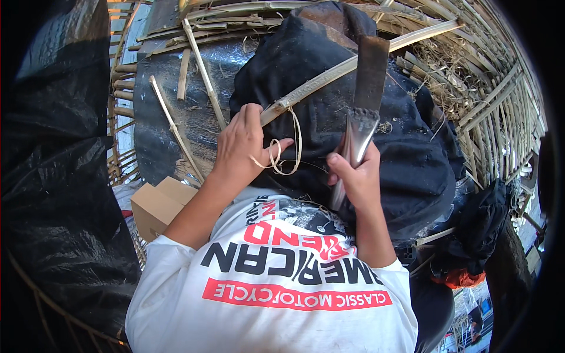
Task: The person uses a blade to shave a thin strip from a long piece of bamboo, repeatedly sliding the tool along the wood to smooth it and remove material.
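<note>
My left hand (240,146) grips the near end of a long split bamboo strip (353,63) that runs up and to the right across a dark cloth (412,153) over my lap. A thin pale shaving (286,154) curls off the strip beside my left thumb. My right hand (356,176) is closed on the metal handle of a broad flat knife (368,88). Its dark blade points away from me and lies against the strip.
More bamboo strips (203,70) lie on a black sheet (170,135) ahead of my left hand. A small cardboard box (158,206) sits by my left elbow. Woven bamboo work (500,100) and dry fibres fill the right side. Black plastic (59,194) covers the left.
</note>
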Tool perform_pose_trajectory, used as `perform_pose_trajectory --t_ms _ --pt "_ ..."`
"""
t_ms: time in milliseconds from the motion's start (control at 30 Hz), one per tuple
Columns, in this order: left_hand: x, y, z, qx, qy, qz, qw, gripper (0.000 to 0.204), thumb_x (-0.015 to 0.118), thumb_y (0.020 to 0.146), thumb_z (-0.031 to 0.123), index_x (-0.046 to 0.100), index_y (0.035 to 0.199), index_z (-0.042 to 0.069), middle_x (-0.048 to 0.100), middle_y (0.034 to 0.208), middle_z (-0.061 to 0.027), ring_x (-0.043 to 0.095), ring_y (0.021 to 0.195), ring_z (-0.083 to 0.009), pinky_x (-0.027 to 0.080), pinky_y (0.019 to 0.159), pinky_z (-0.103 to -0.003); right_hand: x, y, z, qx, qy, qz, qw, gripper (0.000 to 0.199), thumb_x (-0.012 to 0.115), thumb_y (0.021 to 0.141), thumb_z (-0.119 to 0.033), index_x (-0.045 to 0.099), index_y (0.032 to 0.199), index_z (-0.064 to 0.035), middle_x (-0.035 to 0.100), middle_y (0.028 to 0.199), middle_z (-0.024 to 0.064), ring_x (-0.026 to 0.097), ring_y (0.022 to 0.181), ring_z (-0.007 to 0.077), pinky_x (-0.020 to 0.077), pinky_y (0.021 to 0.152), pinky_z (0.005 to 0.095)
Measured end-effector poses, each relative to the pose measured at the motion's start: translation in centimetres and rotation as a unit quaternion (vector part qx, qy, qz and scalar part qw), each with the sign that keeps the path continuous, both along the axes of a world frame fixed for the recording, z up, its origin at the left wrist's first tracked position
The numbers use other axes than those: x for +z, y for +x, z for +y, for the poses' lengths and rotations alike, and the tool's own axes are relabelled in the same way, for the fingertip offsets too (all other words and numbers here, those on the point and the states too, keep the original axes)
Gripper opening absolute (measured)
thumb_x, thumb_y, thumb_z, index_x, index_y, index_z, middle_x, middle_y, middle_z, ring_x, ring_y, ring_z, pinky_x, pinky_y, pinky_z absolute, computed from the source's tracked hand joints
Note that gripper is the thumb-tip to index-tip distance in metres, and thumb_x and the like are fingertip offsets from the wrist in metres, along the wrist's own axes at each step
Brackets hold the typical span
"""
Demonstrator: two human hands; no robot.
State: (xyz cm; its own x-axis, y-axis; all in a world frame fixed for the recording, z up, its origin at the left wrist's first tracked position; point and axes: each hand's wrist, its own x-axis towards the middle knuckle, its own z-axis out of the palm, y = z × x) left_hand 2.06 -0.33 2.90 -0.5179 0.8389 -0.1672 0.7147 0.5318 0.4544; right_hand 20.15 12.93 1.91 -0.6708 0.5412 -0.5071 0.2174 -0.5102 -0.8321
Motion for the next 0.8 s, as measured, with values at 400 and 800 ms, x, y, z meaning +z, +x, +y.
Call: perform_pose_trajectory --t_ms 400,800 --pt "4.7 2.0 0.7 -0.044 0.043 0.071 0.996 0.045 0.068 0.081 0.002 0.043 0.117 -0.003 0.054 0.106 -0.0241 0.056 0.100 -0.0447 0.046 0.083 -0.048 3.5 -2.5 -0.8 -0.038 0.022 0.102 0.994 0.027 0.077 0.080 -0.002 0.056 0.097 0.0006 0.068 0.083 0.0063 0.062 0.062 0.0091 0.0490 0.053 0.0228" --pt "6.7 -0.7 0.2 0.096 0.026 0.012 0.995 0.043 0.074 0.084 0.014 0.045 0.112 -0.002 0.064 0.091 -0.0229 0.067 0.086 -0.0396 0.050 0.071 -0.044 6.8 4.4 0.6 -0.085 0.047 0.097 0.990 0.025 0.071 0.077 0.007 0.052 0.090 -0.0008 0.066 0.075 0.0112 0.061 0.057 0.0132 0.0478 0.048 0.0238"
